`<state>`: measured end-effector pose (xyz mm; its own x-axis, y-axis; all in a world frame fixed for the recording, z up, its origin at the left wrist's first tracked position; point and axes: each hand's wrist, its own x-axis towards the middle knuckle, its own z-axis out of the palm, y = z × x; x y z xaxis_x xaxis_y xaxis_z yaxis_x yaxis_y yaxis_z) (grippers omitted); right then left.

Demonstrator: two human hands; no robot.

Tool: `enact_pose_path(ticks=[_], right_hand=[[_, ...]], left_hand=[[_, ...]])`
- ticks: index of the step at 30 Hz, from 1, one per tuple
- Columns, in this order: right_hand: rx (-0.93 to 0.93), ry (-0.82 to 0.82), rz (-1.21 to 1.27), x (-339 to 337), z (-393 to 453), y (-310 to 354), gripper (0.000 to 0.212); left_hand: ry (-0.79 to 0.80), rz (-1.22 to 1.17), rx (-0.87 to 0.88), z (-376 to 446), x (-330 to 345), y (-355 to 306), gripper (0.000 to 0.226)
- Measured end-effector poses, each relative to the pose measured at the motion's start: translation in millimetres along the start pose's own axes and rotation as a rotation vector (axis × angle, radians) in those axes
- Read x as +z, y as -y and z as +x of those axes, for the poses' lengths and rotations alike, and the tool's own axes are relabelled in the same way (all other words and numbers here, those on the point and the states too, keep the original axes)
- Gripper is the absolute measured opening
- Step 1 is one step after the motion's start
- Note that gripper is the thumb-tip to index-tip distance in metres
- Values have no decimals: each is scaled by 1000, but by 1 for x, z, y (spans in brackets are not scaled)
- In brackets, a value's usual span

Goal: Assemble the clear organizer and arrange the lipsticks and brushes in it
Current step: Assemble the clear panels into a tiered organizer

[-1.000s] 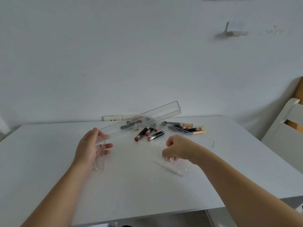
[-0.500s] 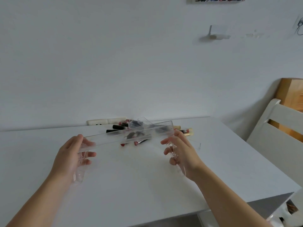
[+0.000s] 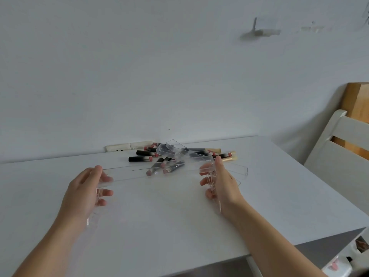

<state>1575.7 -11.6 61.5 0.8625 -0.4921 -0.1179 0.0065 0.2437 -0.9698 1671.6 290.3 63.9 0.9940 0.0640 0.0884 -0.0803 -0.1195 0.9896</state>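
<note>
A long clear tray [image 3: 139,173] spans level between two upright clear side panels above the white table [image 3: 179,226]. My left hand [image 3: 85,193] grips the left side panel [image 3: 95,206] at the tray's left end. My right hand [image 3: 220,184] grips the right side panel [image 3: 216,194] at the tray's right end. Behind the tray lies a heap of black lipsticks [image 3: 140,158] with pink tips and gold-handled brushes [image 3: 227,156]. Two more clear trays [image 3: 171,149] [image 3: 237,170] lie among and beside the heap.
A white power strip [image 3: 127,147] sits against the wall behind the heap. A white chair [image 3: 339,148] and a wooden piece stand to the right of the table. The table's front right corner is near my right forearm.
The long tray went from tilted, held by my left hand alone, to level. My right hand lifted a side panel off the table and brought it to the tray's right end.
</note>
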Motion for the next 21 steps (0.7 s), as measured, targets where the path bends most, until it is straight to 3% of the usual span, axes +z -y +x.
enact_pose_path(ticks=[21], right_hand=[[19,58,-107,-1,2,7,63]], left_hand=[[-50,15,32,-14,-7,4,31]])
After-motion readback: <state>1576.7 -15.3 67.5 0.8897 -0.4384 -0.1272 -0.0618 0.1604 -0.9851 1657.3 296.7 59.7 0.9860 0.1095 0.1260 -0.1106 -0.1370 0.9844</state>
